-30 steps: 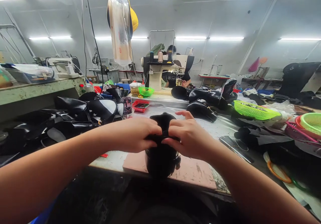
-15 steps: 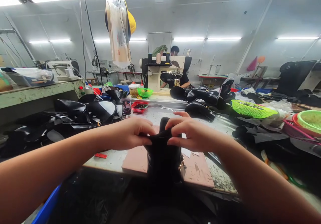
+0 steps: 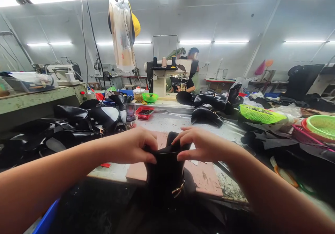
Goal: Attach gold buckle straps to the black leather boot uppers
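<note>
A black leather boot upper (image 3: pixel 164 171) with a gold buckle stands in front of me at the near edge of the worktable. My left hand (image 3: pixel 136 146) is closed on the left side of its top rim. My right hand (image 3: pixel 201 146) pinches the right side of the same rim, fingers curled over the edge. Under the boot lies a pink cutting mat (image 3: pixel 204 178).
Black leather pieces (image 3: pixel 75 122) pile up at left, finished black boots (image 3: pixel 209 104) lie at the back. Green baskets (image 3: pixel 259 113) and a pink one sit at right. A phone (image 3: pixel 130 113), a red tray (image 3: pixel 145 112), a sewing machine (image 3: pixel 167 77) and a person behind it are farther off.
The boot upper has dropped lower toward my lap and both hands have followed, staying on its top rim. The person behind the sewing machine has risen higher.
</note>
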{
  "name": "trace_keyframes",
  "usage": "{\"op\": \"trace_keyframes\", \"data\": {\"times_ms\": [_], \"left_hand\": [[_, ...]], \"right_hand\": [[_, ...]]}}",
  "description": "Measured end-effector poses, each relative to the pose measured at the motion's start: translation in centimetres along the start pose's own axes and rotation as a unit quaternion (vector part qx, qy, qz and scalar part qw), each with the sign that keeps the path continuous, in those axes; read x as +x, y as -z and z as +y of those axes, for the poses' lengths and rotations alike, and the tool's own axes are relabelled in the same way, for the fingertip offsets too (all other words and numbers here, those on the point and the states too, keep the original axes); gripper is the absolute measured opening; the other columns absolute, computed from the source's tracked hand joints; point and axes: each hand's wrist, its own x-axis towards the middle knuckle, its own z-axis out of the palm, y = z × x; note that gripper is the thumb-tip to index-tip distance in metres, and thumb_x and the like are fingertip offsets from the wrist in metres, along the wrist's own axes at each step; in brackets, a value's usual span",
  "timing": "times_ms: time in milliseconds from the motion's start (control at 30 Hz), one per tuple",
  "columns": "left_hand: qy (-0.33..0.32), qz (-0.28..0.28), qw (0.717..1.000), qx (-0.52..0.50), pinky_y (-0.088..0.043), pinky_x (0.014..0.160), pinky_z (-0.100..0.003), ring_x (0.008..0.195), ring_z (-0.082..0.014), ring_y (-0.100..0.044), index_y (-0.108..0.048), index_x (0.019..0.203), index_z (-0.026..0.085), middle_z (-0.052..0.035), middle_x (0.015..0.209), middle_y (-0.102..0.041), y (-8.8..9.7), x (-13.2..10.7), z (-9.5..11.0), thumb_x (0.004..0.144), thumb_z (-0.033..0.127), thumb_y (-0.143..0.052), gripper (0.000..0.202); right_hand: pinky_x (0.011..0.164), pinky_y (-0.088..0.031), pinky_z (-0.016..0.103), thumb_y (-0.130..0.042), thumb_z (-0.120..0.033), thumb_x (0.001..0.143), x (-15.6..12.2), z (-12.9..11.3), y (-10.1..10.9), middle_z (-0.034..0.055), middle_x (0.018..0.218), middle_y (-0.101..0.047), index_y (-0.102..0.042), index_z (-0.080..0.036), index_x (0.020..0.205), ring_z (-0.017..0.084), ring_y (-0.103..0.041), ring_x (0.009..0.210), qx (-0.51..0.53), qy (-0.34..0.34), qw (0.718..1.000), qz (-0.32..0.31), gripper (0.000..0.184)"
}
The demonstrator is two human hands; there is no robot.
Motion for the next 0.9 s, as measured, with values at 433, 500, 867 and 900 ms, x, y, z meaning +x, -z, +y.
{"op": "trace_keyframes", "data": {"times_ms": [433, 500, 867, 900], "left_hand": [[-0.057, -0.133, 0.989, 0.044, -0.039, 0.068, -0.017, 0.077, -0.0136, -0.056, -0.061, 0.105, 0.024, 0.0037, 0.088, -0.065, 1.3, 0.9, 1.3, 0.062, -0.003, -0.052, 0.052], [-0.048, -0.117, 0.988, 0.088, -0.038, 0.061, -0.019, 0.07, -0.0137, -0.054, -0.063, 0.099, 0.022, 0.0033, 0.079, -0.063, 0.9, 1.4, 1.7, 0.063, 0.001, -0.057, 0.042], [-0.01, -0.101, 0.995, -0.021, -0.041, 0.073, -0.021, 0.079, -0.0138, -0.056, -0.068, 0.081, 0.018, 0.004, 0.077, -0.062, -0.5, 1.6, -0.3, 0.069, 0.005, -0.055, 0.022], [-0.01, -0.117, 0.992, -0.045, -0.041, 0.075, -0.02, 0.082, -0.0137, -0.057, -0.067, 0.084, 0.018, 0.0045, 0.08, -0.063, -0.5, 1.5, -0.5, 0.069, 0.003, -0.054, 0.025]], "right_hand": [[0.09, -0.037, 0.035, -0.071, -0.027, 0.073, 0.6, -1.4, -1.0, -0.0029, 0.059, -0.058, -0.06, -0.015, 0.062, 0.011, -0.054, 0.057, -0.015, -0.012, 0.998, 0.054, 0.02], [0.093, -0.035, 0.036, -0.071, -0.026, 0.073, 0.5, -2.1, -1.2, -0.0024, 0.059, -0.058, -0.061, -0.016, 0.063, 0.012, -0.055, 0.058, -0.029, -0.012, 0.996, 0.083, 0.018], [0.097, -0.032, 0.039, -0.056, -0.021, 0.082, -1.8, -0.6, -0.5, -0.0048, 0.062, -0.051, -0.04, -0.018, 0.057, 0.01, -0.048, 0.059, 0.057, -0.071, 0.996, 0.017, 0.03], [0.096, -0.032, 0.039, -0.056, -0.021, 0.082, -1.8, -0.6, -0.7, -0.0044, 0.063, -0.051, -0.04, -0.018, 0.058, 0.01, -0.048, 0.059, 0.061, -0.066, 0.996, 0.023, 0.03]]}}
